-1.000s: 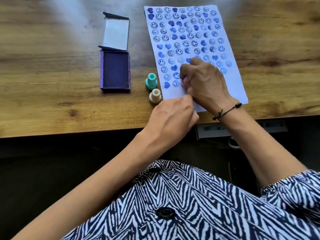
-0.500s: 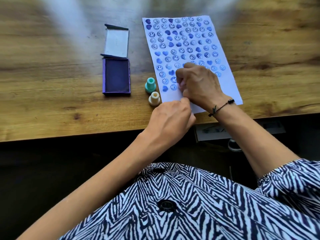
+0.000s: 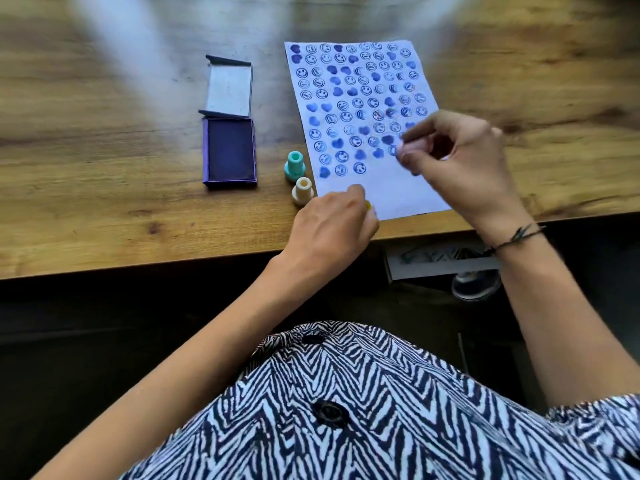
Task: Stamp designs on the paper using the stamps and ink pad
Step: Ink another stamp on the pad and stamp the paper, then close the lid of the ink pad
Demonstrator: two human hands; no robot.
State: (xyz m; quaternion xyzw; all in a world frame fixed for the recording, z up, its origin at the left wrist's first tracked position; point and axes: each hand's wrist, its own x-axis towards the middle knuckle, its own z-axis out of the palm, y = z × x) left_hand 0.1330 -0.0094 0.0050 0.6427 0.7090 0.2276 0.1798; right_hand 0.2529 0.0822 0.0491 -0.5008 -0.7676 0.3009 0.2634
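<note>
The white paper (image 3: 391,199), covered in rows of blue smiley and heart prints, lies on the wooden table (image 3: 104,188). The open purple ink pad (image 3: 230,152) sits to its left, with the lid (image 3: 230,86) folded back behind it. A teal stamp (image 3: 294,165) and a cream stamp (image 3: 302,191) stand upright between pad and paper. My left hand (image 3: 332,230) rests at the paper's near left corner, closed around a yellow stamp (image 3: 368,205) that barely shows. My right hand (image 3: 460,161) hovers over the paper's right side, fingers pinched and blurred; whether it holds anything is unclear.
The table's front edge runs just below my left hand. Under the table, a white rack (image 3: 440,261) and a shoe (image 3: 476,284) show at the right. My striped shirt fills the bottom of the view.
My right hand lifted off the lower rows of prints and swung to the right, uncovering them. My left hand stayed at the paper's near corner.
</note>
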